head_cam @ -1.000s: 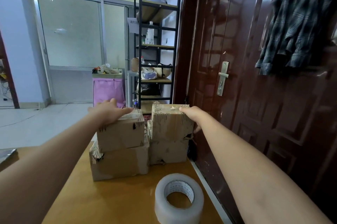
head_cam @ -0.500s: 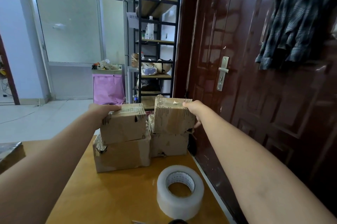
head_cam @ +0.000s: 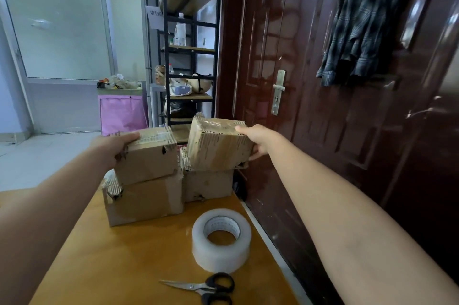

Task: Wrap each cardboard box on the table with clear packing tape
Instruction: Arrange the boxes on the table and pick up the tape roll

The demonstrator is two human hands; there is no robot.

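The table had four boxes stacked two by two at its far end. My left hand gripped the upper left box, my right hand clutched the tilted upper right box. Closer to me sat the tape roll, then scissors just beside it.

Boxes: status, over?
Left hand grip on upper left box; right hand grip on tilted upper right box. Tape roll, scissors untouched on table. Nothing blocking.
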